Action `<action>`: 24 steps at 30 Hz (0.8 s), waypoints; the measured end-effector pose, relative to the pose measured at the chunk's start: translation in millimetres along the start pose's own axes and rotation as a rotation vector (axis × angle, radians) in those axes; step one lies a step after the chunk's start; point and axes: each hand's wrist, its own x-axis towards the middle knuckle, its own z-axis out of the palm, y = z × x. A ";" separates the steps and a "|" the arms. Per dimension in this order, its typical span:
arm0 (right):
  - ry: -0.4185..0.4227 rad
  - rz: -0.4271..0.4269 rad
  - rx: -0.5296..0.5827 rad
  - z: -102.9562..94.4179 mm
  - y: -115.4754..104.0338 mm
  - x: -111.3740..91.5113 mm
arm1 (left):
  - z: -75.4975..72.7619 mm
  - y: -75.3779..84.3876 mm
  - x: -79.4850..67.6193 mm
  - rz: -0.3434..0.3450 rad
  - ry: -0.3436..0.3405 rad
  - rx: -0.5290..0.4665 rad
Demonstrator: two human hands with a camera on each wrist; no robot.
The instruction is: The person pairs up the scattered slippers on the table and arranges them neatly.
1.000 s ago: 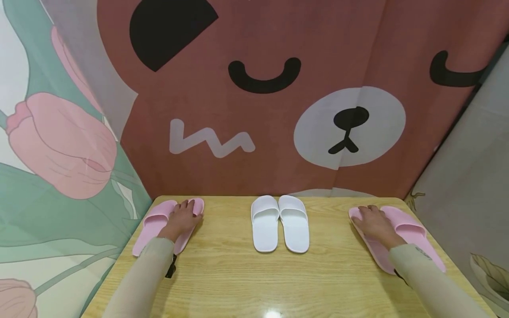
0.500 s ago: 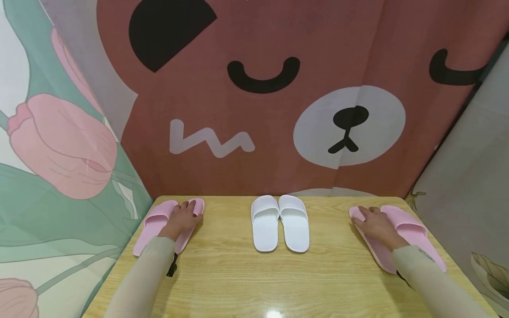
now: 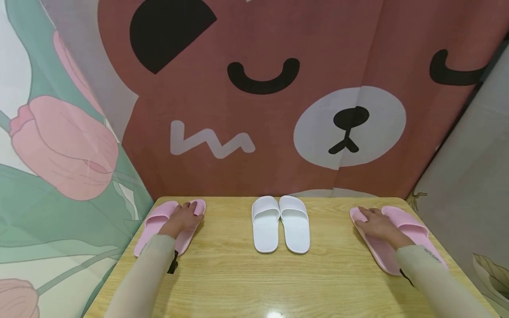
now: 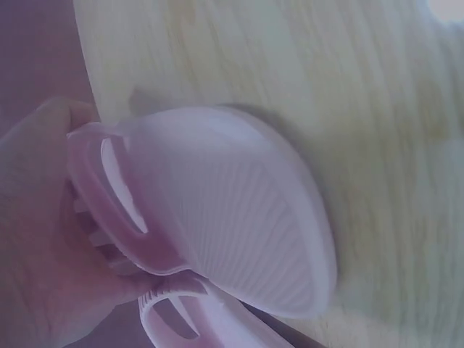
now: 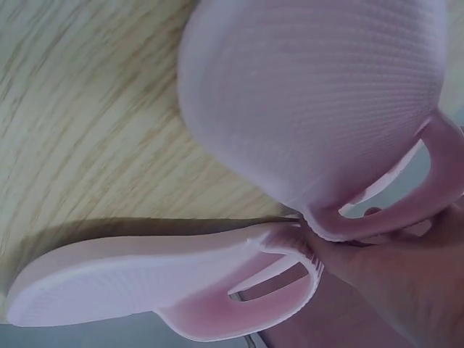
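At the table's far left lies a pair of pink slippers; my left hand (image 3: 184,218) grips the strap end of its inner slipper (image 3: 187,240). The outer slipper (image 3: 146,234) lies beside it, partly behind my sleeve. On the far right, my right hand (image 3: 379,225) holds the inner slipper (image 3: 379,256) of a second pink pair across its strap. That pair's outer slipper (image 3: 419,238) is just to the right. Both wrist views show the held pink slipper (image 4: 239,210) sole down, with the hand around its strap; some fingertips are hidden.
A white slipper (image 3: 265,236) and its mate (image 3: 297,236) stand side by side at the table's back edge, midway between the pink pairs. The wooden table (image 3: 254,282) meets a brown bear-print curtain (image 3: 274,172) behind. A flower-print curtain (image 3: 67,145) hangs at the left.
My right wrist has shifted slightly to the right while that hand stays on its slipper. My left hand and the slippers lie nearly as before.
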 end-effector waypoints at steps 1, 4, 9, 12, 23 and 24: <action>0.002 -0.005 0.004 -0.8 0.2 -0.2 | -1.0 0.6 0.3 0.001 -0.005 0.002; 0.016 -0.021 0.017 -1.5 1.3 -0.1 | -3.4 2.3 0.3 0.009 -0.015 -0.002; 0.024 -0.014 0.049 -3.5 -0.9 -2.2 | -5.7 5.3 -0.3 0.006 -0.034 -0.031; 0.031 -0.006 0.066 -6.0 -3.4 -4.6 | -6.7 6.7 -1.3 -0.001 -0.021 -0.035; 0.057 -0.004 0.044 -7.5 -2.9 -5.3 | -4.1 5.7 -2.8 -0.012 0.060 -0.023; 0.056 -0.003 0.043 -7.9 -3.3 -5.1 | -4.0 5.5 -2.9 -0.015 0.062 -0.021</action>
